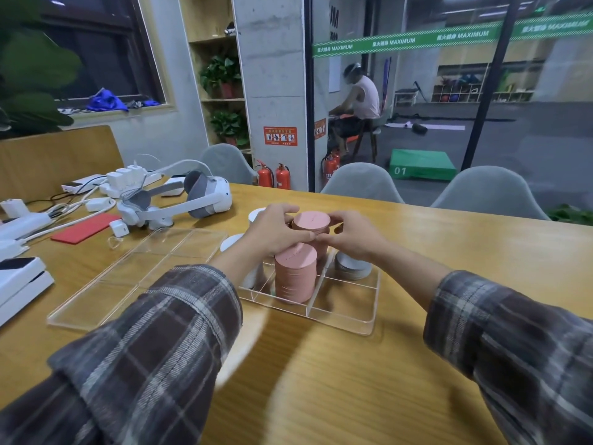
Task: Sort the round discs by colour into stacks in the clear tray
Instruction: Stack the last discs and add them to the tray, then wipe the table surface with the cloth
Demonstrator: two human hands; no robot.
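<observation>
Wooden table [321, 380] — clear tray [340, 324] near centre. Left hand [276, 234] and right hand [353, 237] both curl round far pink stack [310, 221] at tray's back — near pink stack [295, 277] upright in a front compartment.

Far pink stack [311, 221]: lower part hidden behind left hand [276, 231], right hand [353, 236] and near pink stack [295, 274]. Cannot tell if it stands in the clear tray [340, 319] or is off its floor.

White discs [253, 274] behind the left wrist: count unreadable. Grey-white stack [353, 266] partly under the right wrist.

Marks on the pink tops are too small to read.

Left sleeve [144, 348] and right sleeve [513, 348] cut by the bottom edge.

Tabletop [288, 380] between the arms is smeared.

White boxes [19, 284] cut by the left edge.
</observation>
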